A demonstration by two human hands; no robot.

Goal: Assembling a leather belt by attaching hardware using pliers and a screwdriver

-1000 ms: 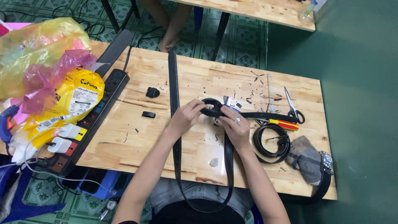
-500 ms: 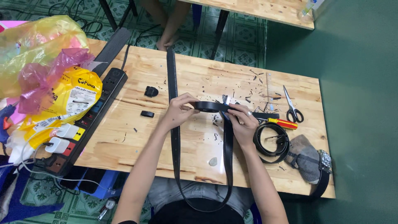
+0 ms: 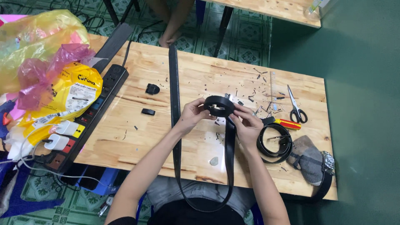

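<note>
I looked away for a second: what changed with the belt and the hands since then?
Both hands, left hand and right hand, kept hold of the black belt and curled its end into a rounder loop. Scissors, coiled belt and power strip stayed put.

Worktop [image 3: 137, 141] is light wood, littered with small dark scraps toward its far right. Against its left edge lies a black power strip [image 3: 89, 114] with two white chargers [image 3: 62, 135] plugged in; yellow and pink plastic bags [image 3: 50, 71] are piled just left of the strip. On the worktop's right side: scissors [image 3: 296, 109], a red-and-yellow screwdriver [image 3: 283, 123], a coiled black belt [image 3: 275, 141] and a grey cloth bundle [image 3: 310, 158] at the near right corner; two small black clips [image 3: 151, 100] sit left of centre.
</note>
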